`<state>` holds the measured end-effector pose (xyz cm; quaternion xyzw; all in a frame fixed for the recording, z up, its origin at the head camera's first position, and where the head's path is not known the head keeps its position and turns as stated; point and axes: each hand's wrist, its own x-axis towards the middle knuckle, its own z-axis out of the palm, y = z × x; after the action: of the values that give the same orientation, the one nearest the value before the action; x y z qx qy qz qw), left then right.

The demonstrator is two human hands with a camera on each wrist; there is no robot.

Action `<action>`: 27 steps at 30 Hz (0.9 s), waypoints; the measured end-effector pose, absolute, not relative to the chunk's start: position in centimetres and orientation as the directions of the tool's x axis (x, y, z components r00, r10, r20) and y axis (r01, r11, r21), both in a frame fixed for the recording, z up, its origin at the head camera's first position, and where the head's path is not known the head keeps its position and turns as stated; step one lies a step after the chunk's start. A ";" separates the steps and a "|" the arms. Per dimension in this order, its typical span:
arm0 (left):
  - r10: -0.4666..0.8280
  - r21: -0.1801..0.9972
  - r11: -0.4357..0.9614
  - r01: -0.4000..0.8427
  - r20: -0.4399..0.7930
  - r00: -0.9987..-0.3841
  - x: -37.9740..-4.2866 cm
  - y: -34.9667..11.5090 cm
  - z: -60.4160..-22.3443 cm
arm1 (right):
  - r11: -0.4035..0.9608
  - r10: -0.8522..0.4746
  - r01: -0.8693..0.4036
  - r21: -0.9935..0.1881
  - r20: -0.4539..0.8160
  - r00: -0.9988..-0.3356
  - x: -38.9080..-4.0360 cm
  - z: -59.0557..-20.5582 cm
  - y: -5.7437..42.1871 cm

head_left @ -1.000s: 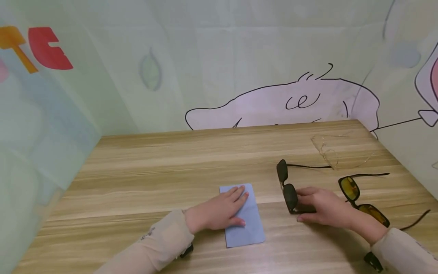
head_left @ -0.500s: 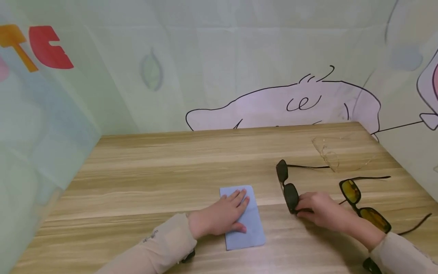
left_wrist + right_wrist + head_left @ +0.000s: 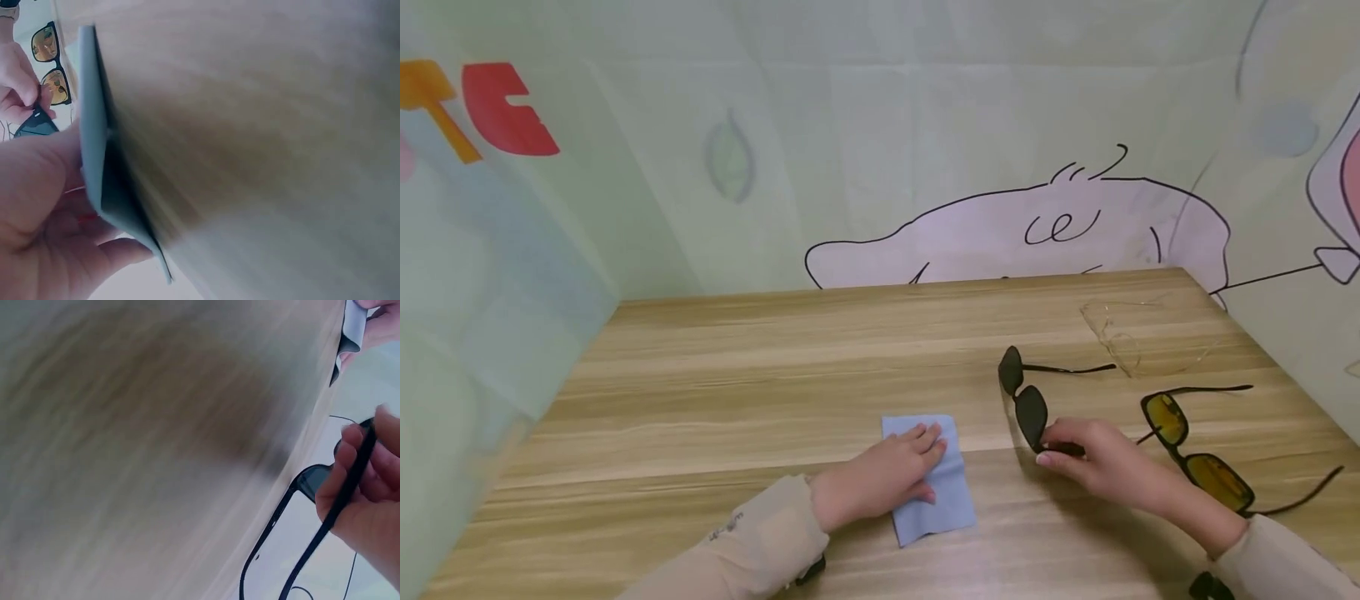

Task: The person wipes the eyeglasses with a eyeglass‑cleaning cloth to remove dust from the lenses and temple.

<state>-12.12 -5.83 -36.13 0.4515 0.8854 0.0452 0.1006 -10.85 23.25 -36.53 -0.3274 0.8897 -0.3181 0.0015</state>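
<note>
On the wooden table lies a light-blue glasses cloth (image 3: 951, 492), its edges wrinkled and rising in the left wrist view. My left hand (image 3: 883, 475) is over it, fingers bent, gripping the cloth between thumb and fingers. To the right, my right hand (image 3: 1108, 462) pinches one temple of black sunglasses (image 3: 1032, 414) close to the hinge. Their dark lenses face left, and the far temple stretches out to the right. In the right wrist view the held temple (image 3: 334, 512) runs across the fingers of that hand.
Sunglasses with yellow lenses (image 3: 1217, 482) lie beside my right forearm, temples unfolded. Behind them rests a thin gold wire-framed pair of glasses (image 3: 1123, 342). A printed cloth backdrop (image 3: 850, 150) rises at the table's back edge and along both sides.
My right hand has closed on the sunglasses' temple and tilted them, shifting them slightly left. My left fingers have curled in, and the once-flat cloth is now wrinkled.
</note>
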 end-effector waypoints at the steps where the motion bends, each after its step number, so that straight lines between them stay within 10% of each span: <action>1: 0.817 0.154 0.576 0.803 -0.113 -0.565 -12.1 -5.8 -36.2 | 0.587 -0.572 -0.575 -0.570 0.210 -0.793 -10.9 -36.4 23.1; 10: 0.820 0.202 0.550 0.810 0.053 -0.570 -12.5 -6.5 -36.8 | 0.551 -0.559 -0.617 -0.562 0.301 -0.773 -10.9 -35.8 22.3; 21: 0.504 0.552 0.657 0.514 0.185 -0.844 -13.1 -7.3 -34.6 | 0.548 -0.404 -0.534 -0.644 0.355 -0.843 -10.4 -34.9 21.3; 27: 0.335 0.665 0.567 0.486 0.353 -0.874 -14.0 -6.7 -32.7 | 0.498 -0.366 -0.487 -0.718 0.335 -0.868 -10.2 -34.3 20.3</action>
<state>-13.95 -6.68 -32.65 0.2333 0.8801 0.4028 -0.0935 -10.20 20.27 -34.29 -0.2472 0.8626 -0.4359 -0.0693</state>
